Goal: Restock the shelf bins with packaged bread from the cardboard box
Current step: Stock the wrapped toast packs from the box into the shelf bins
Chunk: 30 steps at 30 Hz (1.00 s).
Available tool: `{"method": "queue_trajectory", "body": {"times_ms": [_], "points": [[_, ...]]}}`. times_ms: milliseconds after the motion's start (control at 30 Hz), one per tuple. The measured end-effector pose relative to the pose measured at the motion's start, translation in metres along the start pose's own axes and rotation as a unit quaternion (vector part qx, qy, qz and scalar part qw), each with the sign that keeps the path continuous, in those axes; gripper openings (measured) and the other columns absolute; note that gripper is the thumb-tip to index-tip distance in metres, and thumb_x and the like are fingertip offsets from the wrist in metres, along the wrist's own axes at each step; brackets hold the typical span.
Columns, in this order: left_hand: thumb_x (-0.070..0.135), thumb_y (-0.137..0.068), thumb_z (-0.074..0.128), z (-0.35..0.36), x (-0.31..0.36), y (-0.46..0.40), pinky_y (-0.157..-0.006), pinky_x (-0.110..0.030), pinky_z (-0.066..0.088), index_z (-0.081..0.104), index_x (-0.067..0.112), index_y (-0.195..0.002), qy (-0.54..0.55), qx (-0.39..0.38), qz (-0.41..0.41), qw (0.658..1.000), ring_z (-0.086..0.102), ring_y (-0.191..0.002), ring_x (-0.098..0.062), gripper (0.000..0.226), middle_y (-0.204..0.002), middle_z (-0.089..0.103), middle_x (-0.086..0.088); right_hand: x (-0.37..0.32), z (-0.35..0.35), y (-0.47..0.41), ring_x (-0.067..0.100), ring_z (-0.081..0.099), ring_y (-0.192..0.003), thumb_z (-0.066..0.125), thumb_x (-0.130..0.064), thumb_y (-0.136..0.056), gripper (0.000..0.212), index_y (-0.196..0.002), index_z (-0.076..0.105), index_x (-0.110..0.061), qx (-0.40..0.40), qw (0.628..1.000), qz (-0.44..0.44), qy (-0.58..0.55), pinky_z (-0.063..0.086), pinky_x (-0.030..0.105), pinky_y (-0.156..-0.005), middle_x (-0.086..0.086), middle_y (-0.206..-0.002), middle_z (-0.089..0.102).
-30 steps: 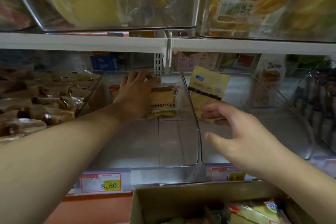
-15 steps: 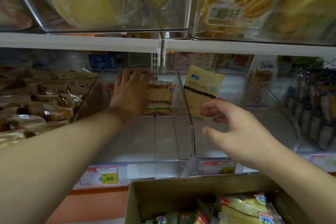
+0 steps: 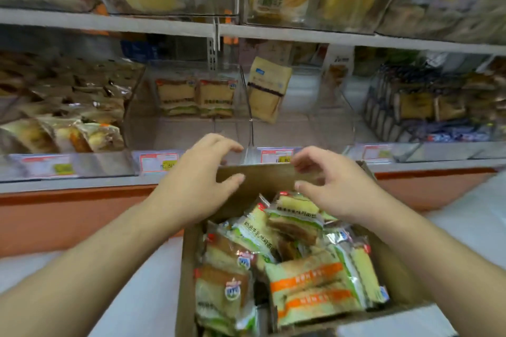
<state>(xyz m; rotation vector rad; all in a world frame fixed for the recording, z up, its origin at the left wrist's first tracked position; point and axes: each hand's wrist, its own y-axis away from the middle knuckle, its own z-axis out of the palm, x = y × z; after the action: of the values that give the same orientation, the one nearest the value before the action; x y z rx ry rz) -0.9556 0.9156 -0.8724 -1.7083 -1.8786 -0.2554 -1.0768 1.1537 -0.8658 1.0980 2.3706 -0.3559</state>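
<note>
Both hands, left hand (image 3: 200, 186) and right hand (image 3: 332, 186), hover loose-fingered and empty above the cardboard box's (image 3: 257, 180) far edge; bread packets (image 3: 295, 219) lie just below, nearest the right.

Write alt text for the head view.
Both hands, the left hand and right hand, hover empty over a cardboard box of packaged bread. Behind, a clear shelf bin holds two packs upright at its back.
</note>
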Motion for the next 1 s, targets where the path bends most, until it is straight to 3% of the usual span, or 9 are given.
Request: {"method": "queue_trajectory", "body": {"times_ms": [67, 133, 233, 300, 433, 600, 833, 933, 1000], "points": [[0.044, -0.091, 0.073, 0.009, 0.016, 0.017, -0.096, -0.025, 0.050, 0.059, 0.035, -0.133, 0.012, -0.055, -0.009, 0.998, 0.058, -0.106, 0.000, 0.045, -0.126, 0.052, 0.018, 0.012, 0.009, 0.020, 0.017, 0.063, -0.118, 0.080, -0.035, -0.089, 0.045, -0.130, 0.064, -0.026, -0.083, 0.990, 0.028, 0.107, 0.044, 0.024, -0.097, -0.006, -0.121, 0.066], [0.047, -0.091, 0.072, 0.016, 0.028, 0.032, -0.096, -0.021, 0.049, 0.060, 0.036, -0.133, 0.022, -0.081, -0.010, 0.996, 0.057, -0.108, 0.001, 0.045, -0.125, 0.056, 0.019, 0.027, 0.022, 0.032, 0.019, 0.056, -0.128, 0.080, -0.050, -0.085, 0.069, -0.144, 0.054, -0.026, -0.141, 0.978, 0.062, 0.138, 0.040, 0.023, -0.102, -0.002, -0.132, 0.055], [0.050, -0.094, 0.068, 0.020, 0.038, 0.043, -0.099, -0.021, 0.048, 0.059, 0.037, -0.136, 0.016, -0.114, -0.017, 0.993, 0.056, -0.113, 0.001, 0.045, -0.128, 0.057, 0.018, 0.048, 0.039, 0.033, 0.023, 0.038, -0.147, 0.082, -0.069, -0.073, 0.110, -0.160, 0.034, -0.020, -0.131, 0.975, 0.128, 0.126, 0.034, 0.034, -0.122, 0.002, -0.154, 0.037], [0.053, -0.096, 0.064, 0.018, 0.039, 0.042, -0.098, -0.022, 0.048, 0.057, 0.038, -0.137, 0.001, -0.137, -0.026, 0.990, 0.056, -0.114, 0.000, 0.045, -0.129, 0.055, 0.018, 0.056, 0.040, 0.025, 0.026, 0.035, -0.148, 0.084, -0.074, -0.067, 0.123, -0.162, 0.029, -0.019, -0.144, 0.968, 0.169, 0.113, 0.035, 0.038, -0.122, 0.004, -0.157, 0.036], [0.057, -0.096, 0.061, 0.020, 0.031, 0.028, -0.097, -0.024, 0.049, 0.057, 0.033, -0.138, -0.027, -0.155, -0.055, 0.986, 0.058, -0.117, -0.004, 0.048, -0.133, 0.054, 0.014, 0.058, 0.036, 0.011, 0.027, 0.040, -0.137, 0.087, -0.076, -0.061, 0.123, -0.156, 0.037, -0.017, -0.208, 0.949, 0.182, 0.153, 0.042, 0.040, -0.114, 0.005, -0.143, 0.045], [0.052, -0.096, 0.064, 0.025, 0.029, 0.014, -0.099, -0.026, 0.050, 0.058, 0.031, -0.137, -0.034, -0.178, -0.058, 0.982, 0.058, -0.118, -0.005, 0.046, -0.133, 0.055, 0.012, 0.053, 0.029, -0.002, 0.026, 0.036, -0.130, 0.087, -0.079, -0.057, 0.114, -0.147, 0.048, -0.021, -0.267, 0.925, 0.194, 0.191, 0.043, 0.037, -0.107, 0.003, -0.131, 0.038], [0.052, -0.095, 0.066, 0.034, 0.032, 0.001, -0.086, -0.023, 0.052, 0.064, 0.034, -0.125, 0.011, -0.192, -0.084, 0.978, 0.061, -0.102, -0.004, 0.035, -0.112, 0.061, 0.015, 0.034, 0.003, -0.003, 0.020, 0.052, -0.115, 0.091, -0.066, -0.063, 0.099, -0.139, 0.049, -0.019, -0.250, 0.938, 0.155, 0.181, 0.053, 0.037, -0.095, -0.002, -0.126, 0.052], [0.056, -0.093, 0.067, 0.038, 0.029, -0.006, -0.083, -0.026, 0.056, 0.066, 0.031, -0.119, 0.094, -0.177, -0.157, 0.967, 0.068, -0.094, -0.007, 0.036, -0.103, 0.070, 0.012, 0.021, -0.012, 0.006, 0.013, 0.050, -0.112, 0.092, -0.059, -0.067, 0.091, -0.139, 0.047, -0.024, -0.216, 0.961, 0.113, 0.133, 0.046, 0.025, -0.082, -0.009, -0.124, 0.049], [0.059, -0.091, 0.068, 0.040, 0.028, -0.008, -0.086, -0.040, 0.062, 0.070, 0.023, -0.112, 0.243, -0.183, -0.256, 0.918, 0.076, -0.087, -0.019, 0.042, -0.092, 0.078, 0.003, 0.012, -0.018, 0.014, 0.007, 0.045, -0.117, 0.093, -0.054, -0.070, 0.085, -0.137, 0.047, -0.032, -0.193, 0.975, 0.072, 0.079, 0.042, 0.020, -0.088, -0.017, -0.124, 0.045]]}}
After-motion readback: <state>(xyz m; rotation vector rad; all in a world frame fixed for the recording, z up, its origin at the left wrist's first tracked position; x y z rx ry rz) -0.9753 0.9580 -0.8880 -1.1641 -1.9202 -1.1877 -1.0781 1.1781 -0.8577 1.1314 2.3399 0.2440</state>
